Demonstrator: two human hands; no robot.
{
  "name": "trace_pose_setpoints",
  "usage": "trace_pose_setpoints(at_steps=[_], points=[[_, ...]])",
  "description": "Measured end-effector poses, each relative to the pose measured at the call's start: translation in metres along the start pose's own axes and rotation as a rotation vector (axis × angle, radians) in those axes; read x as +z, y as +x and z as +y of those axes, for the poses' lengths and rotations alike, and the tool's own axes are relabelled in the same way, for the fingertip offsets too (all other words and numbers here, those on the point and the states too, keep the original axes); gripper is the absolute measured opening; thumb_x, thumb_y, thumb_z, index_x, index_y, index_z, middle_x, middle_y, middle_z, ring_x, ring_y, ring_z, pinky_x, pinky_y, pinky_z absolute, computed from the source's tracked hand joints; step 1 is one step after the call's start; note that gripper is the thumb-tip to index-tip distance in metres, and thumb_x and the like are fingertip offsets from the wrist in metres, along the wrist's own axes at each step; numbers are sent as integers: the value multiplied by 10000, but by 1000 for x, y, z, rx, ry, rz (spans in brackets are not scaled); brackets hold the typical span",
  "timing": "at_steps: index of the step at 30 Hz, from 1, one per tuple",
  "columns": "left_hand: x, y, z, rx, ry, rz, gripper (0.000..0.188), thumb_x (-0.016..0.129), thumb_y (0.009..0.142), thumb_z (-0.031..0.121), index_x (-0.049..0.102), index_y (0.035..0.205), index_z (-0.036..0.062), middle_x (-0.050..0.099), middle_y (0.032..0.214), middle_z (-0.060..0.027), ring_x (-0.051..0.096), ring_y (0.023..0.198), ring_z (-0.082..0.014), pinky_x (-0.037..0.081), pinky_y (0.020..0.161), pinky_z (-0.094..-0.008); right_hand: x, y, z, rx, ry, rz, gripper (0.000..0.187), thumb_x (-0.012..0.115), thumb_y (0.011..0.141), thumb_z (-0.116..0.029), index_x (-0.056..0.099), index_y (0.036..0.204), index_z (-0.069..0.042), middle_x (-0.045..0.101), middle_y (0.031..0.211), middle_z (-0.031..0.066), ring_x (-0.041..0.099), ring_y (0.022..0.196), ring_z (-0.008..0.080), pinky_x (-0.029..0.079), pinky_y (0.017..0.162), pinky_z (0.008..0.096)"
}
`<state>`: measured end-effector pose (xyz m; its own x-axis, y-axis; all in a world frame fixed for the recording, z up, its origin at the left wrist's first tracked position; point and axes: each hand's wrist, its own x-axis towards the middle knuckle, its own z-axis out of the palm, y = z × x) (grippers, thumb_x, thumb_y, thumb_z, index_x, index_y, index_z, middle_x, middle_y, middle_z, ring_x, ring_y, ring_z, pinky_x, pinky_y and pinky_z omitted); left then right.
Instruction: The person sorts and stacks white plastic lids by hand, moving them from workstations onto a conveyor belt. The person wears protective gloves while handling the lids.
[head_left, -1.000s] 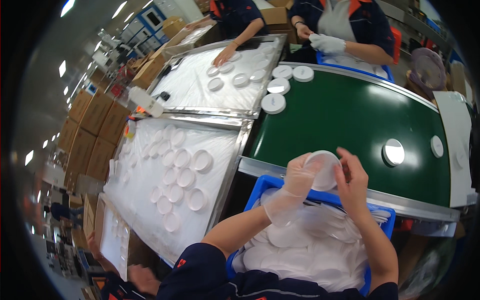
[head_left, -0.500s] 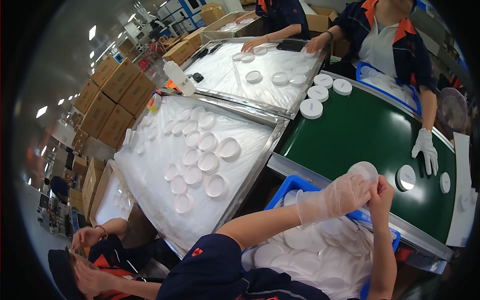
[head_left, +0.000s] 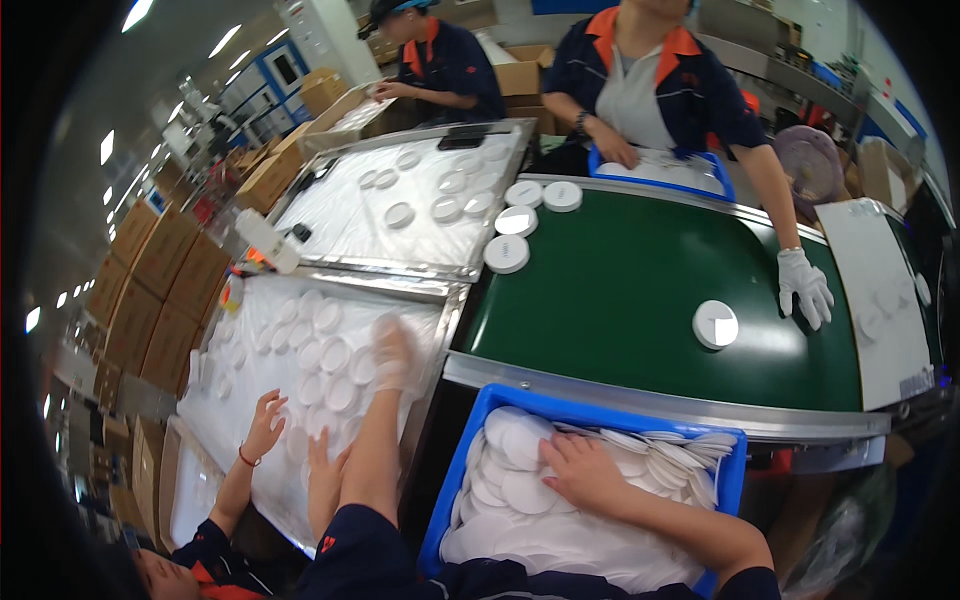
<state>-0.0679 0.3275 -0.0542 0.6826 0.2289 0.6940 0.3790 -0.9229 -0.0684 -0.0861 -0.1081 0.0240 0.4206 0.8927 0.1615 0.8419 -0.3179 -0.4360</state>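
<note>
My left hand [head_left: 394, 352], in a thin translucent glove, is over the near tray, close to its right edge, above round shallow white caps [head_left: 334, 354]. Motion smears its fingers, so whether it holds a cap is unclear. My bare right hand [head_left: 582, 470] rests in a blue bin [head_left: 735, 470], its fingers spread over loose thin white discs [head_left: 528, 492] that heap up inside. The near tray [head_left: 428, 420] is lined with clear plastic film. Beyond the bin, a white round cap with a printed top [head_left: 716, 325] lies on the green conveyor belt [head_left: 600, 310].
At my left a co-worker's hands [head_left: 262, 428] reach over the same tray. Across the belt another co-worker's gloved hand [head_left: 803, 288] touches the belt. Several finished caps [head_left: 507, 254] cluster at the belt's left end. A white bottle [head_left: 266, 240] stands behind the tray; cartons [head_left: 165, 260] are stacked farther left.
My hands have parted from the disc they held together over the belt's edge. The left swung left to the tray; the right came down into the bin. The view has shifted right.
</note>
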Motion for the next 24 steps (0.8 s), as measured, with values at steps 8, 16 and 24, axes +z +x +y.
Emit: trace_pose_setpoints(at_steps=[8, 16, 24], points=[[-19, 102, 144, -150, -302, -323, 553, 644, 698, 336, 481, 1081, -29, 532, 1046, -208, 490, 996, -339, 402, 850, -407, 17, 14, 12, 96, -12, 152, 553, 596, 747, -337, 439, 1190, -46, 464, 1151, 171, 488, 921, 287, 422, 779, 376], [19, 147, 221, 159, -297, -492, 796, 610, 729, 410, 267, 1289, -40, 425, 1150, -267, 409, 1087, -393, 324, 939, -416, 26, 24, 12, -26, 4, 150, 496, 608, 721, -326, 487, 1124, -64, 499, 1028, 152, 502, 874, 286, 449, 714, 370], [-42, 67, 268, -59, -1085, -290, 634, 614, 789, 224, 304, 1267, -54, 469, 1110, -190, 468, 1011, -274, 379, 869, -364, 35, 33, 10, 18, -130, 173, 326, 524, 732, -179, 524, 983, 29, 543, 895, 145, 540, 771, 277, 470, 646, 349]])
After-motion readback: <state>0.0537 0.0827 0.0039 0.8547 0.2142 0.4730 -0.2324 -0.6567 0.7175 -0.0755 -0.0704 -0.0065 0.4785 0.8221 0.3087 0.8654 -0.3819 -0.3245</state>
